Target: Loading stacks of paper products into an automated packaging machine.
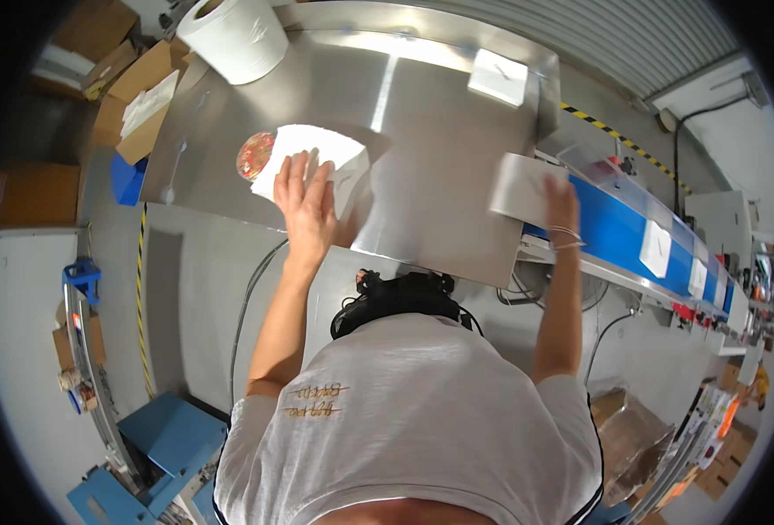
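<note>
My left hand (308, 210) lies over a white sheet or flat packet (330, 144) on the left part of the steel table (431, 157), its fingers stretched out. Partly covered by that white piece is a round thing with a red, speckled pattern (254, 157); its kind is unclear. On the right, my right hand (562, 206) is smeared by motion at a white flat packet (520, 186), where the table meets a blue conveyor belt (610, 210). Whether those fingers grip the packet cannot be made out.
A big white roll (234, 39) stands at the table's far left corner. Another white packet (498, 77) lies at the far right. Several more ride the belt, such as one packet (655, 248). Beside the table, an open cardboard box (138, 105) stands left.
</note>
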The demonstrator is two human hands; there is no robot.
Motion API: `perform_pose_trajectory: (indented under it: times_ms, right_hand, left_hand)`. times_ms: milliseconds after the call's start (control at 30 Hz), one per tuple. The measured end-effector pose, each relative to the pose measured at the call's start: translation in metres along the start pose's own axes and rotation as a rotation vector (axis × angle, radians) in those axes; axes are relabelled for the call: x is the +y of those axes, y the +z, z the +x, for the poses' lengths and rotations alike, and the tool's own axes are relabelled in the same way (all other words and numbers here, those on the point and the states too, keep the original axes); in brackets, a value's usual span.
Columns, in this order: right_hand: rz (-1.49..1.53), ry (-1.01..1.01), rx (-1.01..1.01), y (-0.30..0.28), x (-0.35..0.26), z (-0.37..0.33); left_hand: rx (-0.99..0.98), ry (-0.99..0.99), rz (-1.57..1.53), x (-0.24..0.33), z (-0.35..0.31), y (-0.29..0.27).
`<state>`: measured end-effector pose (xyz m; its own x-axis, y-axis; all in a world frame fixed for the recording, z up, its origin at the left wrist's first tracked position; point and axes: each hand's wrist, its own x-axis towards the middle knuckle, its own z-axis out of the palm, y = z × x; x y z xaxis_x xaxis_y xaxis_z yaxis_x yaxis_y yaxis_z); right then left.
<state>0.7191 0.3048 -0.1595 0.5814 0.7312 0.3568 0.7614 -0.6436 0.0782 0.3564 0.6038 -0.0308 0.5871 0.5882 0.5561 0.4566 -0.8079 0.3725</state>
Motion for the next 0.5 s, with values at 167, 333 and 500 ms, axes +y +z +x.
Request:
perform_pose_trajectory:
  times_ms: [167,333,500]
  right_hand:
    - [0.118,0.605,0.134,-0.048,0.003,0.007]
    - [0.833,-0.116,-0.006,-0.087,-0.149,0.065]
    - [1.303,-0.29,-0.321,-0.076,-0.265,0.095]
  left_hand:
    - [0.005,-0.004,-0.033,0.001,-0.003,0.001]
    - [-0.022,0.018,-0.047,0.001,-0.003,-0.002]
    - [-0.083,0.046,-0.102,0.002,0.006,-0.005]
